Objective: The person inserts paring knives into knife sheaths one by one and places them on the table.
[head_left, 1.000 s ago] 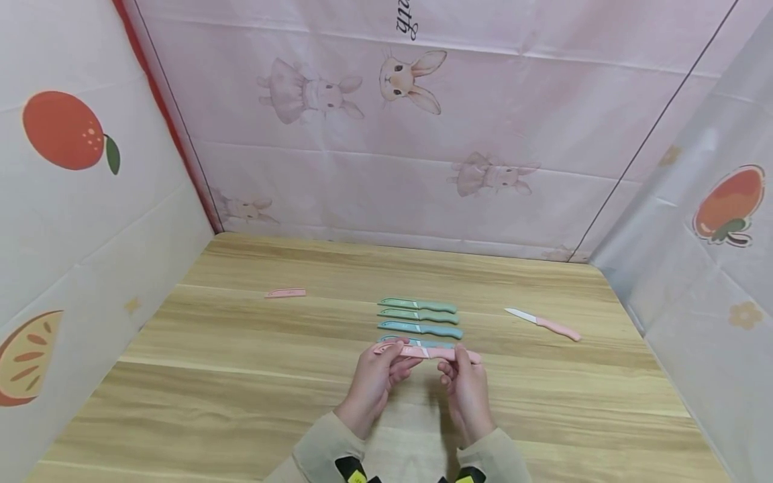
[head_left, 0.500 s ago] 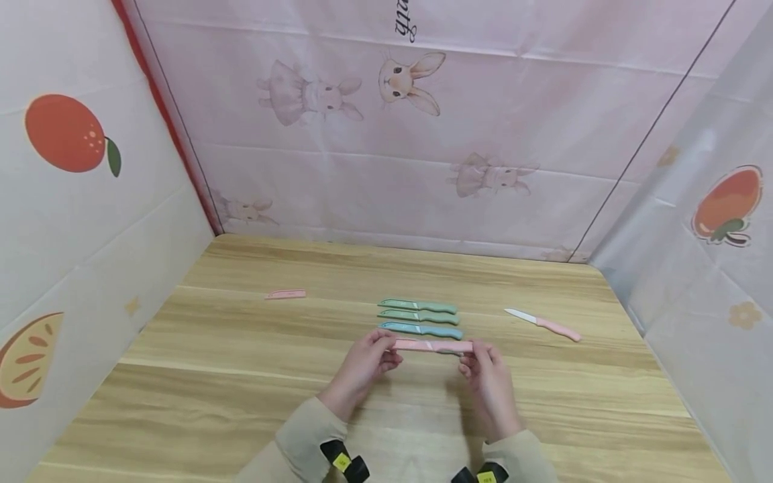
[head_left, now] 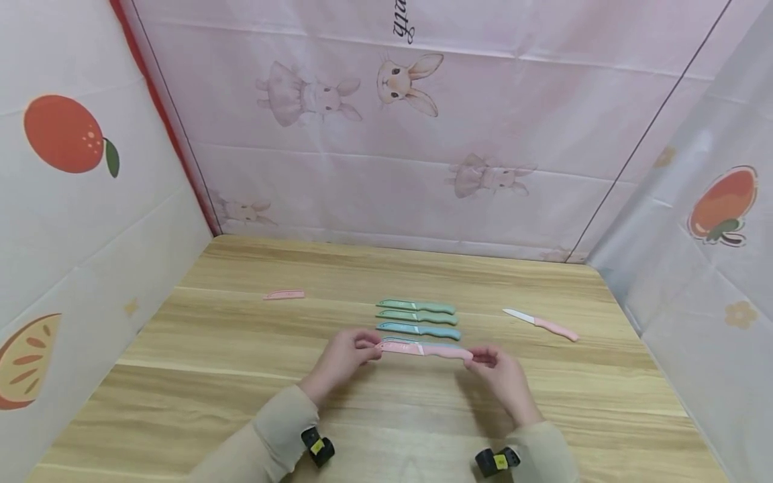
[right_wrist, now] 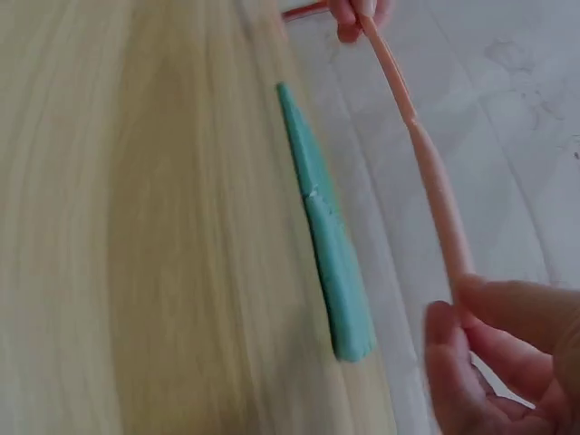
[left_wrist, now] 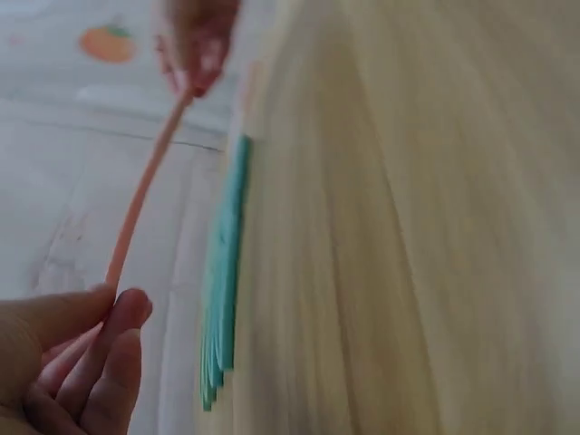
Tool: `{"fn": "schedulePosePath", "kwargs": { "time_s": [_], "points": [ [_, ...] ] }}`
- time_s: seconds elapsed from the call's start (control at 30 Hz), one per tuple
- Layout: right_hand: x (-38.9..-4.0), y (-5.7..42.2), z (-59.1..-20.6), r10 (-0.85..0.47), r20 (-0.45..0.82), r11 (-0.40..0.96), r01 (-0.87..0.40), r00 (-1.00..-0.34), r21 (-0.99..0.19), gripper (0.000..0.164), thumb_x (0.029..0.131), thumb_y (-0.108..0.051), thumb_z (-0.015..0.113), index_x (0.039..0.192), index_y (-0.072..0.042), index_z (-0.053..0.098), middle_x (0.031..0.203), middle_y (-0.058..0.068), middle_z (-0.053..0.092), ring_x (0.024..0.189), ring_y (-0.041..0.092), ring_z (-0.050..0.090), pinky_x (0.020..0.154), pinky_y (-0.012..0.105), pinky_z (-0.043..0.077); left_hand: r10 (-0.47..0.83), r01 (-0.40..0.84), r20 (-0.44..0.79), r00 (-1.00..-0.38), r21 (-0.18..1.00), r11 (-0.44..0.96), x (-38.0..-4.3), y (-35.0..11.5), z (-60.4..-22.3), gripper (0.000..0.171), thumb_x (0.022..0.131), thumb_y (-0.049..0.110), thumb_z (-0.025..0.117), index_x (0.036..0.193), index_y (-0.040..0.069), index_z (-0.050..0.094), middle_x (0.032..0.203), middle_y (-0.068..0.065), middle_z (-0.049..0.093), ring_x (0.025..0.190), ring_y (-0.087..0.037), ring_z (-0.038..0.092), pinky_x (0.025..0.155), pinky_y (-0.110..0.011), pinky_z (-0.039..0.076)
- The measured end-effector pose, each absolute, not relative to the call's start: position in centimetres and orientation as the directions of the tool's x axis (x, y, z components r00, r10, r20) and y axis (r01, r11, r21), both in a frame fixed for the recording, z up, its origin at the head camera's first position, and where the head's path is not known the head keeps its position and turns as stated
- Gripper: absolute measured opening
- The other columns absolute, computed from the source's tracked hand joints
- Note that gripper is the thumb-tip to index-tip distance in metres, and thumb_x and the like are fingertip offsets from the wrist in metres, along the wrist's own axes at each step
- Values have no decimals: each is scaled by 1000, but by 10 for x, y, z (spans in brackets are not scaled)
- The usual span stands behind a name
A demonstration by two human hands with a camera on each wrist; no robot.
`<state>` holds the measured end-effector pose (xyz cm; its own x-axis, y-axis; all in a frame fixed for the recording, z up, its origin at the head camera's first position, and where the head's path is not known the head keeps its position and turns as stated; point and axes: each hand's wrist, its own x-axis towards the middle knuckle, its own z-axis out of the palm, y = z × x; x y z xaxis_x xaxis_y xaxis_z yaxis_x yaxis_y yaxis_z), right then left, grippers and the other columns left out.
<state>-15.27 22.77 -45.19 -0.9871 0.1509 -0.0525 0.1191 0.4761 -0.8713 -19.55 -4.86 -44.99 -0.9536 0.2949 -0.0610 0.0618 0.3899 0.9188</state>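
A pink knife in its pink sheath (head_left: pixel 403 347) spans both hands, held level above the table in the wrist views. My left hand (head_left: pixel 343 360) pinches the sheath's tip between thumb and fingers. At the opposite end, my right hand (head_left: pixel 501 381) pinches the butt of the pink handle (right_wrist: pixel 439 186). Just behind it in the head view lie a blue sheathed knife (head_left: pixel 417 329) and two green sheathed knives (head_left: pixel 417 316), roughly parallel. Another blue knife is mostly hidden by the pink one.
An unsheathed pink-handled knife (head_left: pixel 554 329) lies at the right, its white blade pointing left. A separate pink sheath (head_left: pixel 284 295) lies at the left. Printed cloth walls (head_left: pixel 362 188) border the wooden table (head_left: pixel 229 376) at the back and both sides.
Both hands have spread apart to the two ends of the pink knife. It was tipped edge-up half a second ago and now shows its broad side. The other knives have stayed put.
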Motion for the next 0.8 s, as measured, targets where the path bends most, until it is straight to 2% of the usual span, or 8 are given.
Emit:
{"fn": "schedulePosePath", "kwargs": {
  "time_s": [0.1, 0.17, 0.3, 0.63, 0.8],
  "points": [
    [-157, 231, -456, 60, -12, 633, 47, -998, -773, 14, 80, -6, 71, 93, -3, 67, 85, 7, 68, 79, 19, 62, 75, 42, 57, 400, 298, 40, -916, 736, 608, -203, -50, -451, 8, 82, 11, 69, 89, 8, 68, 84, -4, 70, 76, -12, 64, 72, -35, 58],
    [-160, 231, -459, 18, 1, 700, 12, -1000, -714, 10, 79, -6, 72, 88, -5, 68, 81, 3, 66, 77, 17, 61, 73, 42, 56, 458, 406, 73, -886, 600, 689, -208, -50, -452, 5, 81, 14, 70, 86, 11, 69, 82, -1, 69, 75, -12, 62, 71, -32, 58],
    [-167, 229, -463, -41, 12, 778, -39, -999, -627, 7, 77, -5, 73, 82, -6, 68, 77, 3, 65, 73, 15, 59, 71, 42, 55, 503, 478, 62, -862, 431, 765, -215, -46, -457, 4, 81, 18, 70, 81, 14, 69, 78, 2, 68, 71, -11, 60, 69, -30, 56],
    [-173, 226, -465, -70, -20, 854, -49, -997, -519, 9, 76, -8, 74, 77, -7, 66, 72, 2, 62, 68, 14, 55, 67, 41, 53, 510, 480, 3, -860, 346, 806, -221, -40, -461, 15, 78, 18, 71, 67, 15, 61, 65, 6, 57, 59, -10, 51, 59, -30, 51],
    [-172, 227, -465, -61, -20, 858, -42, -998, -512, 8, 76, -8, 74, 78, -7, 66, 72, 2, 61, 68, 14, 54, 67, 41, 53, 510, 471, -8, -860, 371, 800, -221, -41, -461, 16, 77, 18, 71, 67, 15, 60, 65, 6, 56, 59, -11, 50, 58, -29, 51]
  ]
}}
